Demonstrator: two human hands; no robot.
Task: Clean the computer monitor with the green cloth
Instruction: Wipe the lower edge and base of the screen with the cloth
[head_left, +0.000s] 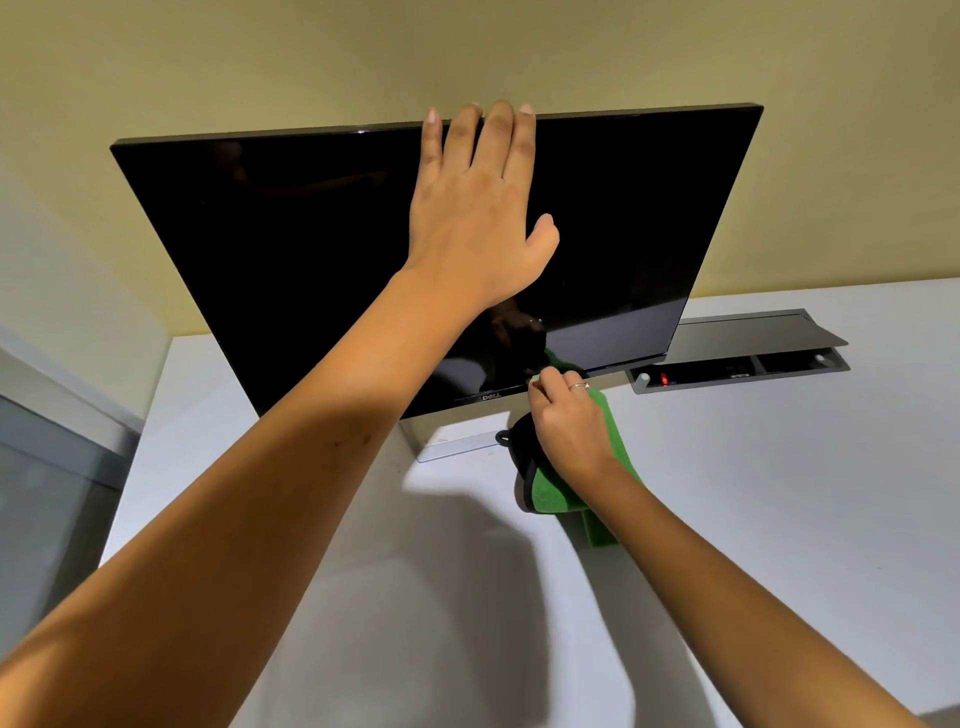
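Note:
A black, switched-off computer monitor (291, 249) stands on a white desk, its screen tilted back. My left hand (475, 208) lies flat on the screen, with the fingertips hooked over the monitor's top edge and the thumb spread out. My right hand (566, 421) holds a green cloth (550, 491) with a black border at the monitor's bottom edge, right of the logo. The cloth hangs down below the hand over the desk. The screen reflects the hand and cloth faintly.
The monitor's silver stand base (457, 447) rests on the white desk (779, 493). At the back right an open grey cable box (743, 358) with a raised lid and a red light is set into the desk. A yellowish wall is behind.

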